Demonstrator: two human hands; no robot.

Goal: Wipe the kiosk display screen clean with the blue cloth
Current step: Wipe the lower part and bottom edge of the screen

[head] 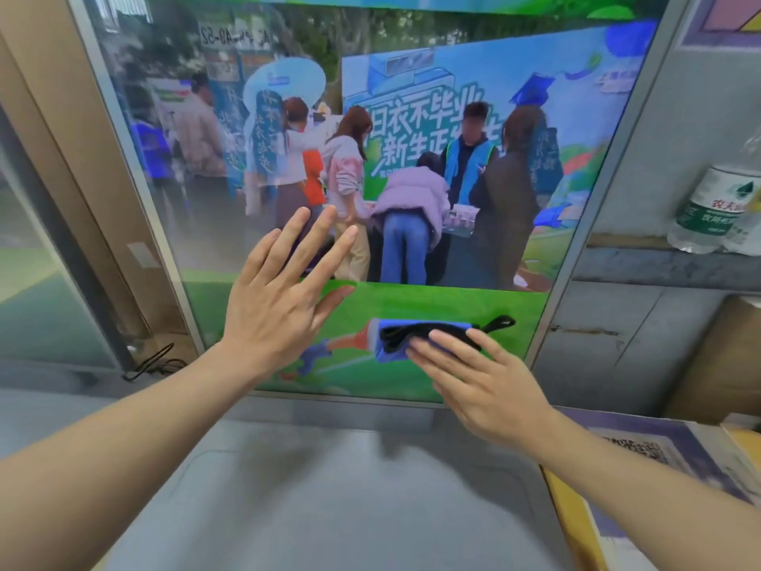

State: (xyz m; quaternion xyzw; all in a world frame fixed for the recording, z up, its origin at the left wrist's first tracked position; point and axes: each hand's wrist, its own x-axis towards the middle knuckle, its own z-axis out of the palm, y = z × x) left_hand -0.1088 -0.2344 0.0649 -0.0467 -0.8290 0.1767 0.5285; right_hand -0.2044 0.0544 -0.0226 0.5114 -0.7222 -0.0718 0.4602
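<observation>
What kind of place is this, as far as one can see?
Probably a back corner of a shop or service point: a large kiosk display screen showing an advert, cardboard boxes beside it, and a water bottle on a shelf.

The kiosk display screen (412,117) shows a backdrop with large white Chinese characters, above and between the hands; legible parts read "衣不毕业" and, on the line below, "新生正", the rest hidden by the pictured people. Far above the left hand (271,307), a mirrored reflection on the glass reads roughly "49-52". Well to the upper right of the right hand (490,389), a plastic bottle (716,208) bears a green label reading "农夫"; its smaller print is illegible.
</observation>
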